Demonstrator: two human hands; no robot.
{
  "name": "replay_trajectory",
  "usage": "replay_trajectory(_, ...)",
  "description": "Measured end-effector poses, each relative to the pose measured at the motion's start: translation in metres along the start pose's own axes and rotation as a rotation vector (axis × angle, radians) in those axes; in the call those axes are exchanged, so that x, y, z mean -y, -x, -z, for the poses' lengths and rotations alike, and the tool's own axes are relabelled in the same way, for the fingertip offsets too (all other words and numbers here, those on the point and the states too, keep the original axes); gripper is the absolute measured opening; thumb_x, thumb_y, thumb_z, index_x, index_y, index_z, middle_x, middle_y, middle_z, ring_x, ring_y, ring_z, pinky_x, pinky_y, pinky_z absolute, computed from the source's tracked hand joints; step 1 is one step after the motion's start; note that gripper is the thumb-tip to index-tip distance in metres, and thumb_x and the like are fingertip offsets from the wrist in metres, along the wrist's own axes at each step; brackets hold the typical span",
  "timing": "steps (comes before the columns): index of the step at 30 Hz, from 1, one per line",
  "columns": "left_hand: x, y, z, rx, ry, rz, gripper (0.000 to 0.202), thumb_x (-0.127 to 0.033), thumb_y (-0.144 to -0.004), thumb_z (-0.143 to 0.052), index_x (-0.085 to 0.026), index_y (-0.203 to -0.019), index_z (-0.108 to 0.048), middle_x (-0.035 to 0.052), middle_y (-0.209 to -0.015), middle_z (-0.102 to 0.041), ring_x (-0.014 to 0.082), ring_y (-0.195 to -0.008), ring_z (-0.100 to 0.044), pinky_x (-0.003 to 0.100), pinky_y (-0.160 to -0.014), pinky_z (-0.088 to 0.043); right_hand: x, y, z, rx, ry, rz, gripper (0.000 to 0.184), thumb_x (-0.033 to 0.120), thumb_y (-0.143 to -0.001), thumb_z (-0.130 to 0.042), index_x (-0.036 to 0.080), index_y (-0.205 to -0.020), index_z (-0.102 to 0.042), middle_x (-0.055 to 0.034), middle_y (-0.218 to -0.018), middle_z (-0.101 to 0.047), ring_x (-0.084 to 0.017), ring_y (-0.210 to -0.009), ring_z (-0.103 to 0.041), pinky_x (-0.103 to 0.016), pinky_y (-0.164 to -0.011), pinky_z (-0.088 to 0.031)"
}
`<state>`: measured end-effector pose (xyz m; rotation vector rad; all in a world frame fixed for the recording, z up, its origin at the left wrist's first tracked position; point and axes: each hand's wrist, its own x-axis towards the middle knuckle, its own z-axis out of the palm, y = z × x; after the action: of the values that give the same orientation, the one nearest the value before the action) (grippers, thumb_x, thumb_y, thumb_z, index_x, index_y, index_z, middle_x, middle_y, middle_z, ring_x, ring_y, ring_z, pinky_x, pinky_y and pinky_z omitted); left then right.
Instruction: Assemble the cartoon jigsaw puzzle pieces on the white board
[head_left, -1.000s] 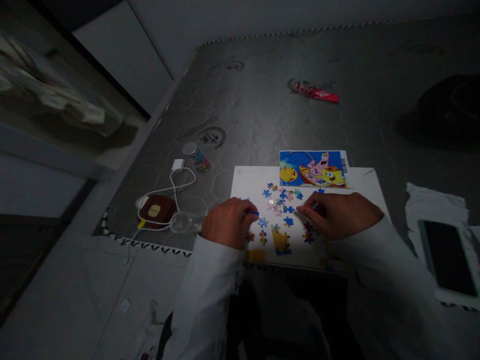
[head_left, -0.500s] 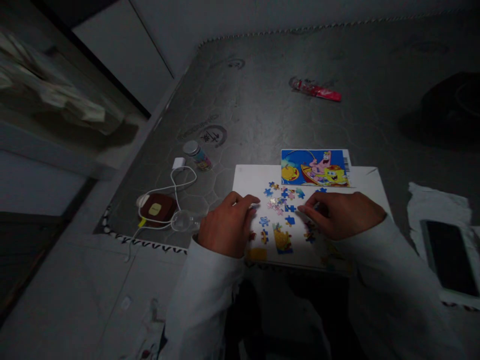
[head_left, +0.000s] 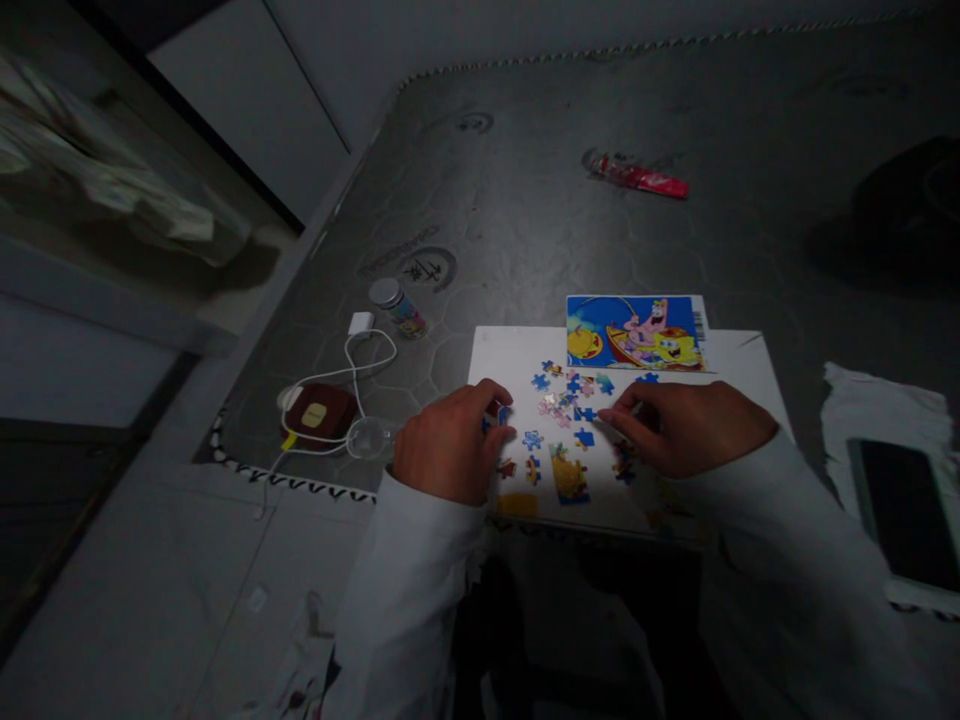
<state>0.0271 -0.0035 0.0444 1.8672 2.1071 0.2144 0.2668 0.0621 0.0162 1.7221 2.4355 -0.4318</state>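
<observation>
My left hand is over the left edge of a white board, its thumb and forefinger curled around a small blue puzzle piece. My right hand comes in from the right, its fingertips pinched at the edge of another blue puzzle piece lying on the board. Between the hands is a small cluster of loose pieces, pink and blue. Nearer to me lie a joined yellow and blue section and several single pieces. A colourful cartoon picture card rests on the board's far edge.
A tube with a silver lid, a white charger with cable, a brown box and a clear round object are on the left. A red packet lies farther back. At right, a phone rests on white paper.
My left thumb and forefinger have parted somewhat, and a blue puzzle piece now shows between them. My right hand stays pinched by the same blue piece. The view has shifted slightly.
</observation>
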Motion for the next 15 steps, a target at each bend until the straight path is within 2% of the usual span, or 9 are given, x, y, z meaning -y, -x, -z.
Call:
replay_trajectory(4,-0.001,-0.0001,0.0016,0.002,-0.011,0.02,0.023,-0.027,-0.082,-0.081,-0.028,-0.103,-0.072,-0.0001,-0.103,-0.078,0.023,-0.089,-0.072,0.032,-0.07,-0.05,-0.0014,0.0019,-0.001,-0.007,0.01,0.004,0.044,0.064,-0.092,-0.044,0.031,-0.089,-0.071,-0.0021,-0.075,-0.074,-0.023,-0.063,-0.061,-0.036,-0.059,-0.035)
replay_trajectory(7,0.0019,-0.0006,0.0007,-0.013,0.019,0.002,0.024,-0.028,-0.083,-0.081,-0.03,-0.105,-0.073,-0.0007,-0.106,-0.077,0.0217,-0.09,-0.072,0.032,-0.072,-0.051,-0.0016,0.0009,-0.001,-0.02,0.006,-0.004,0.042,0.065,-0.092,-0.047,0.031,-0.088,-0.071,-0.0019,-0.075,-0.074,-0.022,-0.063,-0.06,-0.036,-0.059,-0.034)
replay_trajectory(12,0.0057,-0.001,-0.0022,-0.048,0.057,-0.056,0.023,-0.026,-0.083,-0.08,-0.029,-0.105,-0.074,0.0,-0.103,-0.076,0.0195,-0.088,-0.071,0.031,-0.071,-0.049,0.0027,0.0,0.0032,0.042,0.006,-0.052,0.039,0.062,-0.091,-0.052,0.03,-0.089,-0.072,-0.0016,-0.077,-0.075,-0.022,-0.066,-0.062,-0.035,-0.06,-0.035)
replay_trajectory(15,0.0042,-0.0007,-0.0029,-0.09,0.096,-0.047,0.024,-0.024,-0.081,-0.082,-0.027,-0.102,-0.072,-0.0017,-0.093,-0.076,0.0185,-0.083,-0.07,0.029,-0.067,-0.046,-0.0004,0.0017,-0.001,-0.03,0.006,-0.044,0.038,0.06,-0.091,-0.053,0.028,-0.083,-0.073,-0.0027,-0.07,-0.072,-0.022,-0.06,-0.06,-0.035,-0.057,-0.035)
